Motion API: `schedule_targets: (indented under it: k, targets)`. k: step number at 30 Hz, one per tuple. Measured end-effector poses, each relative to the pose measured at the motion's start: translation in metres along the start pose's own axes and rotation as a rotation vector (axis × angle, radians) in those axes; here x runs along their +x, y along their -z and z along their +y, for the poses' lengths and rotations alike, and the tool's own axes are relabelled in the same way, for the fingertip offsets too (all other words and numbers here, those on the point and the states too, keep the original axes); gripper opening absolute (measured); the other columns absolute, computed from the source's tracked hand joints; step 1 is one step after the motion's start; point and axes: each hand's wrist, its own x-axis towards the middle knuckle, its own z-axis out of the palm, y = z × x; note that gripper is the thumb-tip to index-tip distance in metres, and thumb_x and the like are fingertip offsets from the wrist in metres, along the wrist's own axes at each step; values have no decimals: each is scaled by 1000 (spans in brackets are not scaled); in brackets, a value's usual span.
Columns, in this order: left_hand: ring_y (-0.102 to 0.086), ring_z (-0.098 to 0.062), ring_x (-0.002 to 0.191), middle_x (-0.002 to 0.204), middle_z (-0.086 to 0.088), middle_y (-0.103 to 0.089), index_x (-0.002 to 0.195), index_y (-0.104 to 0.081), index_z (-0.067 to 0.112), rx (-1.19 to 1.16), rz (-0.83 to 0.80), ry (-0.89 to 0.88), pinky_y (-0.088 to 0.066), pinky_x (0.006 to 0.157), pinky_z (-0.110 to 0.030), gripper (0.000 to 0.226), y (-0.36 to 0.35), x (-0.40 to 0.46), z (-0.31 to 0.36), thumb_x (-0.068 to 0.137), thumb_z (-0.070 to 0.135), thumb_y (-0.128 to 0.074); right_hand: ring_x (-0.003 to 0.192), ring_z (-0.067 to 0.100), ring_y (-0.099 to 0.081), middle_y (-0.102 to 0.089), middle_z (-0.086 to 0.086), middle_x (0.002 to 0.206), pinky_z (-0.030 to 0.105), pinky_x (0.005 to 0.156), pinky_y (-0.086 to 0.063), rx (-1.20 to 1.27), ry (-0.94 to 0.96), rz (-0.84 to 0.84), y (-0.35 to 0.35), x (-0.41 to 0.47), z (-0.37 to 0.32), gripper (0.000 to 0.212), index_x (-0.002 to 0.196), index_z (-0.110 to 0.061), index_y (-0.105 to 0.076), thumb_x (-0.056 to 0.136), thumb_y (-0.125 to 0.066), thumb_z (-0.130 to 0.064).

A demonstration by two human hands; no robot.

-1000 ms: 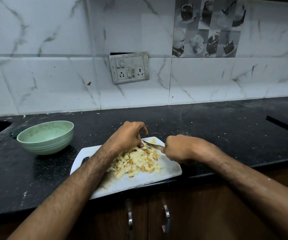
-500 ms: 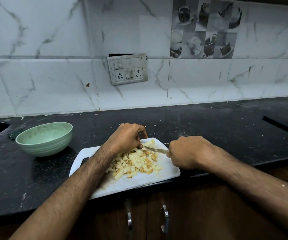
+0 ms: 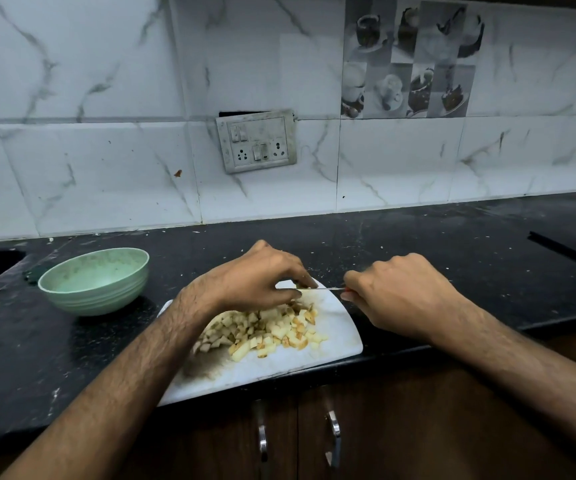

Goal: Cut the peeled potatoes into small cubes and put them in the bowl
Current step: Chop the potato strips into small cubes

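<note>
**A:** Head view puts your two hands over the white cutting board (image 3: 342, 327) at lower centre. Your left hand (image 3: 255, 278) is curled down, fingertips pinching a last potato piece (image 3: 303, 285) at the board's far edge; your right hand (image 3: 397, 296) is closed round the handle of the knife (image 3: 321, 288), blade lying level against that piece.

**B:** How will the stuff handle?

**A:** By my judgement the piece is firm, wet and a bit slippery, and small enough that your fingertips sit close to the blade. Hold it by its sides, tips tucked back. The potato cubes (image 3: 272, 330) are light and loose; they would scatter if pushed hard, so scoop them in cupped handfuls or slide them off the board.

**B:** And the count?

**A:** One board, one knife, one green bowl (image 3: 96, 282) at middle left on the dark surface (image 3: 452, 244), near the board but apart from it. One heap of cubes, too many to count; I see none in the bowl.
</note>
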Motion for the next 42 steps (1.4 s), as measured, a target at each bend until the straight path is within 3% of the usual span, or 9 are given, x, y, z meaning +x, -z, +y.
schedule_targets:
  k: [4,10,13,19,22,30,34,39,42]
  targets:
    - [-67,0,90,100,11,-73,110,-78,21,-65,124,0,-54,82,-27,20,-9,-6,-7,91,15,-75,81,27,-65,-66,-2,94,32,55,-30,-11,-24,19,-3,-7,8,35,102,-27,-50,104,-23,-51]
    - [-69,2,89,95,9,-74,112,-76,17,-293,243,183,-53,78,-12,30,-18,-22,-10,87,1,-76,83,23,-66,-66,-5,94,31,58,-36,16,-77,7,-4,-23,25,37,101,-29,-48,102,-23,-56]
    - [-69,1,89,93,11,-73,122,-70,20,-327,247,242,-54,79,-15,42,-16,-29,-10,85,1,-78,85,24,-66,-66,-5,93,33,63,-44,63,-191,-39,-15,-27,32,35,93,-28,-48,102,-26,-55]
    - [-72,-4,96,104,6,-75,131,-63,19,-393,269,258,-58,89,-27,51,-8,-39,-4,88,-5,-72,88,29,-62,-64,11,104,37,71,-47,477,-422,-217,-67,-6,28,21,83,-22,-45,101,-41,-32]
    - [-70,-1,101,113,6,-73,129,-65,17,-377,323,287,-57,91,-25,46,-3,-49,-3,90,-6,-69,89,29,-61,-62,12,107,39,76,-50,506,-458,-245,-77,3,21,10,87,-17,-49,95,-44,-20]
    - [-60,1,112,121,20,-61,125,-64,35,-112,358,533,-45,104,-49,31,-19,-104,-9,95,26,-64,96,30,-63,-58,11,112,38,77,-50,439,-458,-266,-64,7,4,23,109,-9,-60,94,-44,-17]
    - [-48,-2,127,130,17,-54,132,-57,33,-106,270,613,-31,110,-45,31,-27,-122,0,101,34,-56,100,31,-64,-61,9,115,42,80,-54,326,-424,-232,-50,3,3,27,110,-11,-63,97,-45,-27]
    - [-48,-1,123,132,15,-52,135,-54,32,-96,228,630,-29,112,-44,31,-31,-124,-1,105,37,-47,111,30,-55,-53,8,120,42,86,-47,279,-383,-91,-45,9,-1,32,117,-13,-59,98,-43,-33]
    - [-44,-1,128,132,17,-52,133,-54,32,-69,196,614,-25,108,-38,30,-32,-118,-6,106,38,-43,111,26,-51,-51,1,111,42,92,-45,455,-294,-4,-49,26,-12,23,109,-19,-61,97,-48,-34]
